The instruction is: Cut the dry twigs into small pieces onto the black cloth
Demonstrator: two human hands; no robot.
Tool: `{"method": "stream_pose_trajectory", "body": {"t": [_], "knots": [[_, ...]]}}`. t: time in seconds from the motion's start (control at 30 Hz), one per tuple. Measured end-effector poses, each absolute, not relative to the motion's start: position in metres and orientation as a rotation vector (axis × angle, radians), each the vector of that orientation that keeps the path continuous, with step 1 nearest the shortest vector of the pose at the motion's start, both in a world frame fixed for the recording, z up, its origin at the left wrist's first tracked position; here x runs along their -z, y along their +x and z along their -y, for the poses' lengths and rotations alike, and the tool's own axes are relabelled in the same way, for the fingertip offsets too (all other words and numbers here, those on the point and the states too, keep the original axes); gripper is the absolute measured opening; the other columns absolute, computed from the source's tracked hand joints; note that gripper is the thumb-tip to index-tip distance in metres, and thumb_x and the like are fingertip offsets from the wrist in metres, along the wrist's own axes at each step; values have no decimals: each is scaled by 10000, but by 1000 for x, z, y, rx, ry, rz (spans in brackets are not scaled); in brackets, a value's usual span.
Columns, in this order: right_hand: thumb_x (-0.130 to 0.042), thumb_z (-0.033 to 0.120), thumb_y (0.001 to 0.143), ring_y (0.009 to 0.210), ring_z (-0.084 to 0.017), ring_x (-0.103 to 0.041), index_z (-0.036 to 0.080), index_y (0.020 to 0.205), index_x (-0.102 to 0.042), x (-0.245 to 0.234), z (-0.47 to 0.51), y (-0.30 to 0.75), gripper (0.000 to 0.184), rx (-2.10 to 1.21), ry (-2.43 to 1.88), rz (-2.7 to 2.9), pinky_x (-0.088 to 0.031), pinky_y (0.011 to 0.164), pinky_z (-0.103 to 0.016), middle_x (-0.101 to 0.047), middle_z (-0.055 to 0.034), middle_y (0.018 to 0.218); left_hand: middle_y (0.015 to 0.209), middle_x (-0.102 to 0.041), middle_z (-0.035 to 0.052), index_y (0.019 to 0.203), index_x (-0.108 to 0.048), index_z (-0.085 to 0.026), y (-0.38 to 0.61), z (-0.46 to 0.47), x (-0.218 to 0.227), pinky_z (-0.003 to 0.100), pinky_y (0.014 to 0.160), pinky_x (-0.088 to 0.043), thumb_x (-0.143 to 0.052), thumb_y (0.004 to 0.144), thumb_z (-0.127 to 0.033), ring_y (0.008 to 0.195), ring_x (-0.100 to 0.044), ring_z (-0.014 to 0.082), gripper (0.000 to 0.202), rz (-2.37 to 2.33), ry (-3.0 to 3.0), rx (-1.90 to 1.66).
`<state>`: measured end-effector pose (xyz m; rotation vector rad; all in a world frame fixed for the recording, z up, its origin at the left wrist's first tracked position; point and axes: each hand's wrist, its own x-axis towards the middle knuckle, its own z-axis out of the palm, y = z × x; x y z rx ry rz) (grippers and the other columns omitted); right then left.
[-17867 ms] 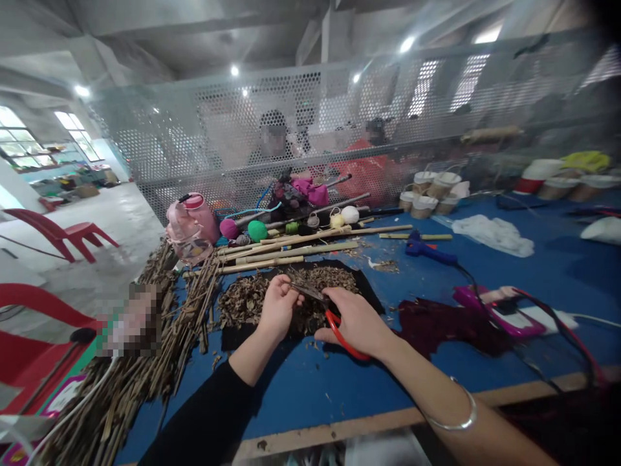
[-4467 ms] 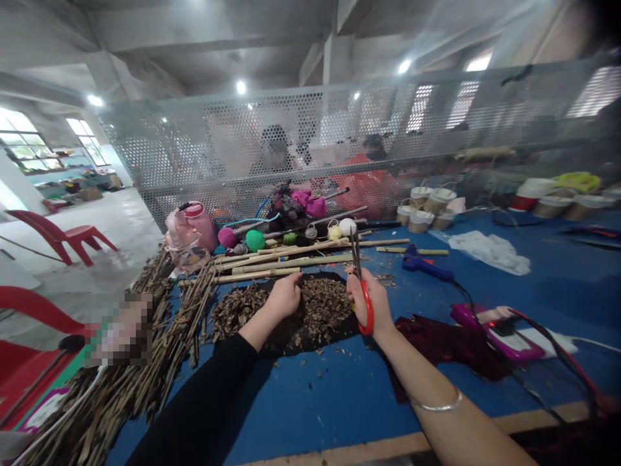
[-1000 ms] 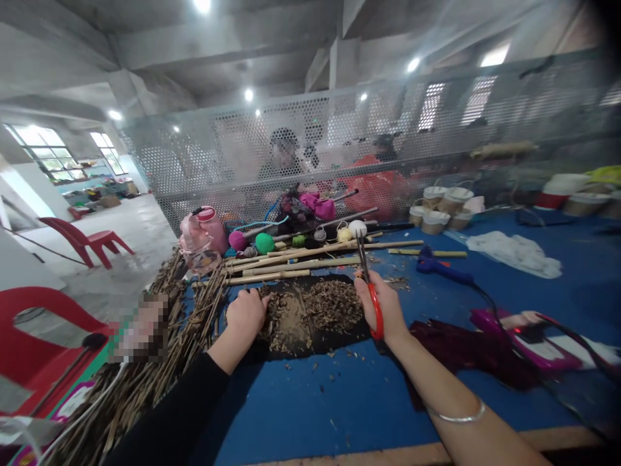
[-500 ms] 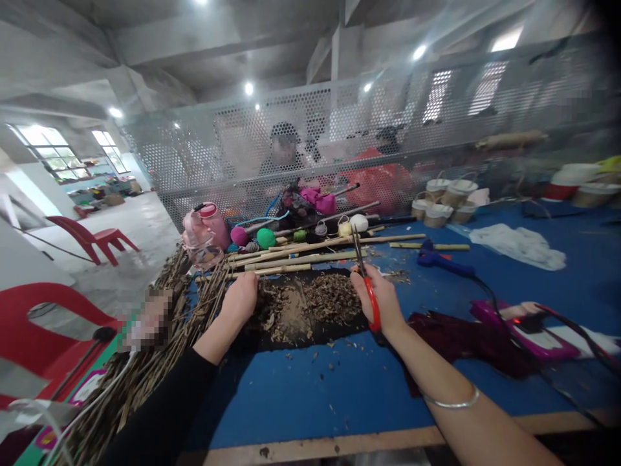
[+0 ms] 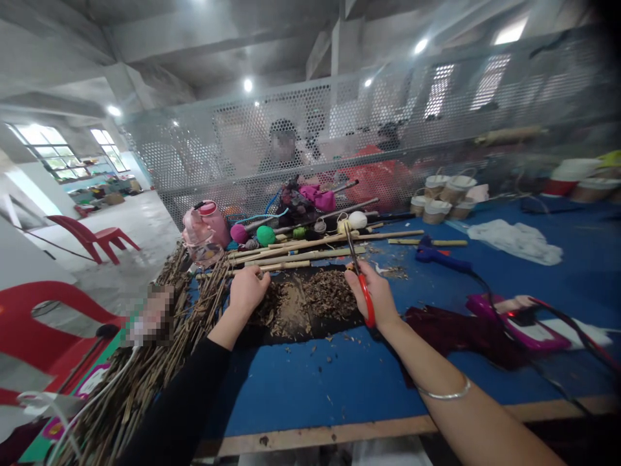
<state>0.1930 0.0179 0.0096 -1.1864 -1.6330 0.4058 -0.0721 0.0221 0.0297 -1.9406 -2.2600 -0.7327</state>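
My right hand grips red-handled scissors, blades closed and pointing up and away. My left hand is curled, fingers down on the left part of a heap of brown dried chips. The chips lie on a black cloth spread over the blue table. A bare strip parts the heap in the middle. Whether the left fingers hold any chips is hidden.
A pile of dry sticks fills the table's left edge. Long bamboo rods, yarn balls and a pink bottle lie behind. A blue glue gun, dark red cloth and cables are right. Two people sit behind the mesh screen.
Earlier I cut a piece over the heap. Since a second ago my left hand shifted slightly right along the chips; the scissors hand has stayed almost still.
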Motion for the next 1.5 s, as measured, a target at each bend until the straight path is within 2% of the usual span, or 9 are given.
{"method": "stream_pose_trajectory", "body": {"t": [0.17, 0.37, 0.5, 0.67, 0.8, 0.93, 1.2, 1.37, 1.5], "knots": [[-450, 472, 842, 557, -149, -552, 170, 978, -568, -8, -17, 191, 351, -391, -1206, 1663, -416, 567, -239, -623, -29, 673, 553, -486, -29, 574, -485, -183, -55, -27, -28, 216, 563, -317, -485, 652, -144, 571, -459, 117, 88, 2233, -2009, 1127], [-473, 465, 834, 623, -172, -600, 175, 999, -573, -7, -15, 189, 348, -381, -1243, 1683, -431, 602, -248, -663, -51, 750, 501, -310, -78, 567, -372, -190, -32, -34, -19, 200, 499, -267, -485, 636, -148, 487, -320, 78, 139, 2271, -1828, 1871], [-476, 467, 832, 633, -182, -600, 175, 1025, -568, -6, -13, 187, 362, -367, -1236, 1723, -438, 609, -261, -664, -61, 769, 590, -473, -60, 580, -372, -180, -15, -41, -12, 193, 552, -349, -510, 627, -138, 525, -423, 63, 152, 2303, -1669, 2457], [-487, 435, 830, 653, -195, -614, 184, 1051, -565, -4, -12, 183, 344, -324, -1259, 1777, -441, 619, -267, -669, -55, 736, 853, -622, 56, 590, -310, -182, -3, -46, -5, 222, 586, -428, -605, 596, -145, 670, -593, 111, 297, 2125, -1574, 3122], [-498, 436, 816, 701, -209, -632, 176, 1062, -572, -2, -12, 180, 365, -269, -1259, 1801, -451, 634, -275, -682, -82, 810, 704, -598, 14, 695, -382, -180, -3, -45, 0, 209, 521, -433, -651, 640, -204, 604, -585, 108, 276, 2010, -1447, 3321], [-525, 434, 793, 670, -208, -624, 160, 1050, -581, -4, -9, 177, 379, -268, -1296, 1809, -446, 622, -280, -673, -78, 760, 537, -464, -71, 897, -477, -171, -7, -45, -1, 157, 409, -356, -592, 765, -285, 423, -431, 50, 209, 2021, -1257, 3427], [-579, 281, 695, 516, -123, -552, 189, 900, -540, -21, 4, 140, 228, -846, -1162, 1626, -430, 524, -229, -606, 28, 630, 465, -274, -107, 829, -462, -176, -10, -48, -6, 127, 334, -206, -476, 869, -327, 324, -244, 21, 157, 1985, -931, 3786], [-599, 200, 601, 408, -110, -502, 201, 722, -471, -12, -3, 106, 177, -1065, -1219, 1542, -371, 407, -207, -552, 59, 499, 586, -487, -57, 920, -457, -180, -12, -42, -12, 112, 349, -234, -538, 818, -164, 358, -306, 5, 132, 1578, -843, 4083], [-537, 206, 628, 407, -120, -519, 200, 787, -453, -7, -9, 85, 180, -1055, -1204, 1487, -408, 406, -220, -556, 56, 528, 849, -644, 53, 1032, -423, -186, -9, -35, -17, 118, 385, -306, -497, 783, -59, 405, -397, 6, 290, 1604, -846, 4024]]}}
